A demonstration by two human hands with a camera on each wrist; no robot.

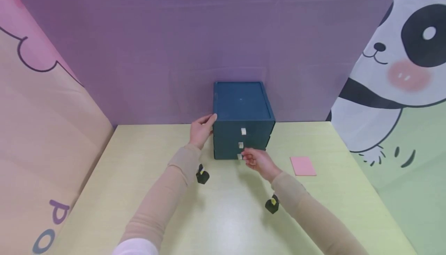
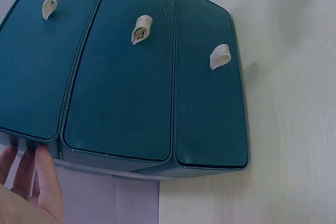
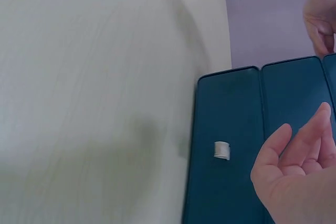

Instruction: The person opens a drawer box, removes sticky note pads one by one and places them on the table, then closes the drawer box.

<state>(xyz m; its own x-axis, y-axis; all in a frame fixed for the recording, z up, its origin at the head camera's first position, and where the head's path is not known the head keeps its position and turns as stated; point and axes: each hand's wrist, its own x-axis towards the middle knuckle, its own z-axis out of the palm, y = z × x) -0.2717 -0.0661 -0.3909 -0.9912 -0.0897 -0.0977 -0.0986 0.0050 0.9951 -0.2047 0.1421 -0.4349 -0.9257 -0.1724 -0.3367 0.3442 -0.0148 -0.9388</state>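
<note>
A dark blue three-drawer cabinet stands against the purple backdrop, its drawers closed. White loop tabs mark the top drawer, middle drawer and bottom drawer. My left hand rests on the cabinet's upper left side; in the left wrist view its extended fingers touch that side wall. Just right of the lower tabs is my right hand. The right wrist view shows the right hand before the drawer fronts, thumb and index finger apart, fingers loosely bent, clear of the bottom tab.
A pink square pad lies on the pale table to the right of the cabinet. Small black objects hang or lie beside the left wrist and the right wrist. Printed panels flank the table, with a panda on the right.
</note>
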